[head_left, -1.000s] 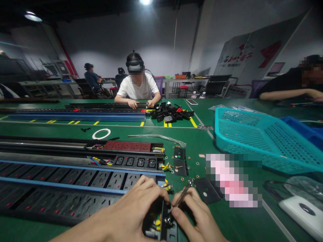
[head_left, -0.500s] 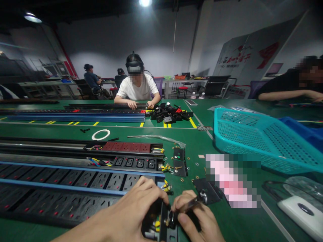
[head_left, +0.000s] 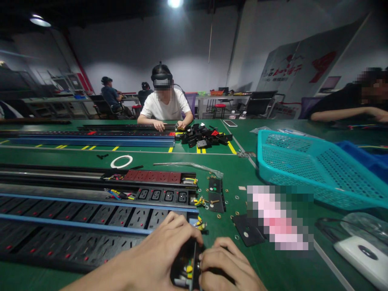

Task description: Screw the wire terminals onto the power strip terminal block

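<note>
Head view: we are watching the left hand [head_left: 157, 252] curling over the near end of a black metal bracket [head_left: 194, 258], which is standing on edge at the bottom of the frame, and it appears to be gripping it firmly. The right hand [head_left: 226, 264] is closing around the far side of the bracket, its fingers [head_left: 220, 252] curled and pressing in beside a small metal fitting [head_left: 198, 266]. We cannot tell whether those fingers are pinching a small part; no tool shows in either hand. Yellow-sleeved wires [head_left: 189, 268] are bunching inside the bracket, partly hidden by the hands.

Good practice, we judge, means bracing the bracket with one hand while the other works the fitting, keeping those wires clear.

Outward, a long power strip [head_left: 75, 232] with blue rails is lying just left of the hands, and a socket strip [head_left: 160, 195] is lying beyond it. Brass washers [head_left: 218, 216] and black end plates [head_left: 216, 201] are scattered over the green workbench [head_left: 273, 266]. A teal plastic basket [head_left: 312, 169] is sitting to the right. Across the bench, a co-worker in a white T-shirt [head_left: 165, 105] is handling another strip.
</note>
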`<action>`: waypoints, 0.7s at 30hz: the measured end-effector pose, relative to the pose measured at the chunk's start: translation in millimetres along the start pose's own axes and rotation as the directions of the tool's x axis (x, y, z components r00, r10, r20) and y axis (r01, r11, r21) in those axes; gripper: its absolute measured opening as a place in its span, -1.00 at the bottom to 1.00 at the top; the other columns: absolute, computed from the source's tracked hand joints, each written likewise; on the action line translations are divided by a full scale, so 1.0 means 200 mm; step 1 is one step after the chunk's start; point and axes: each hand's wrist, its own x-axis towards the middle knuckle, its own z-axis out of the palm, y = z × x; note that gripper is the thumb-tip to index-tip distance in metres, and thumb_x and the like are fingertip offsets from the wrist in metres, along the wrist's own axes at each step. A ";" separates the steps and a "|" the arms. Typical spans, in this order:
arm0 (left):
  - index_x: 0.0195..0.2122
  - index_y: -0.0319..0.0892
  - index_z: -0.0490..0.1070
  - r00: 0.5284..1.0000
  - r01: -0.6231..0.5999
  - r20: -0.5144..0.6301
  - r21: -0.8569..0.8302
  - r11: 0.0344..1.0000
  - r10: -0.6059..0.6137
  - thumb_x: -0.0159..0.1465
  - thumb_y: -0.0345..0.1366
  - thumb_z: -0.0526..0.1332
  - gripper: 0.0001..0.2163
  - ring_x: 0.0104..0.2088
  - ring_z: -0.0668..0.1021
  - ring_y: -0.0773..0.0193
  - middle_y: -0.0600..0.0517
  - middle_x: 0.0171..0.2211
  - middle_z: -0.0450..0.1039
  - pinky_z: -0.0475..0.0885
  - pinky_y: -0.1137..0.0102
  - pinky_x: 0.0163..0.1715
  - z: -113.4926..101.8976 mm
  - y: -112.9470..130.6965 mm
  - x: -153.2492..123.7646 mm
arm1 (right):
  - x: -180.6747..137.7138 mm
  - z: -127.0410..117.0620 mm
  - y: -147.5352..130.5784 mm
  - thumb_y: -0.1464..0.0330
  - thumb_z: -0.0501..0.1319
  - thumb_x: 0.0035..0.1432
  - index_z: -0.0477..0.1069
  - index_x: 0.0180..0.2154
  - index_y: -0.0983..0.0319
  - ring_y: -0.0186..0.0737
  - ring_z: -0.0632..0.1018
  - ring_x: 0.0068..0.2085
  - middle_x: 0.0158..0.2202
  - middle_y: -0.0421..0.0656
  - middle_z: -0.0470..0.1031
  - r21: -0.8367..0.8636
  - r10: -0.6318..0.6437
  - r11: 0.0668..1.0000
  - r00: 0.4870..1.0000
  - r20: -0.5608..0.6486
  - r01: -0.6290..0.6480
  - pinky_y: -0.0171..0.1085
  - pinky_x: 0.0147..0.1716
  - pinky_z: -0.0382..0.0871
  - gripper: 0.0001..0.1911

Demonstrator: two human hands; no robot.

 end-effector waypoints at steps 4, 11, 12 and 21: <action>-0.09 -0.09 0.26 1.000 -0.007 0.005 -0.009 1.000 0.007 0.03 -0.14 0.43 -0.51 -0.17 0.37 0.11 0.02 -0.19 0.33 0.32 0.25 -0.15 0.00 -0.01 0.00 | 0.00 0.00 0.00 0.42 0.04 0.43 0.41 -0.29 0.22 -0.32 0.57 -0.40 -0.41 -0.18 0.56 0.009 0.001 1.000 1.000 0.007 -0.001 -0.27 -0.32 0.39 -0.76; -0.11 -0.09 0.25 1.000 -0.012 -0.018 -0.004 1.000 0.012 0.07 -0.18 0.41 -0.57 -0.19 0.36 0.14 0.03 -0.21 0.32 0.31 0.28 -0.15 0.00 0.01 0.00 | 0.01 -0.01 0.02 0.29 0.04 0.45 0.40 -0.22 0.21 -0.24 0.55 -0.36 -0.38 -0.15 0.54 0.065 0.082 0.994 0.996 0.018 -0.083 -0.26 -0.35 0.39 -0.78; -0.12 -0.09 0.25 1.000 -0.012 -0.021 0.001 1.000 0.012 0.08 -0.19 0.40 -0.58 -0.20 0.36 0.15 0.04 -0.22 0.31 0.31 0.28 -0.16 0.00 0.02 0.00 | 0.01 -0.01 0.03 0.28 0.06 0.43 0.40 -0.22 0.21 -0.23 0.54 -0.36 -0.38 -0.15 0.53 0.063 0.096 0.993 0.995 0.008 -0.096 -0.25 -0.35 0.38 -0.79; -0.11 -0.08 0.25 1.000 0.012 -0.005 -0.006 1.000 -0.012 0.04 -0.19 0.44 -0.54 -0.17 0.36 0.12 0.03 -0.19 0.30 0.33 0.27 -0.14 0.00 0.01 0.00 | -0.02 0.00 0.03 0.31 0.10 0.41 0.38 -0.20 0.16 -0.21 0.53 -0.33 -0.36 -0.19 0.55 0.082 0.326 0.944 0.944 -0.057 -0.321 -0.30 -0.33 0.41 -0.87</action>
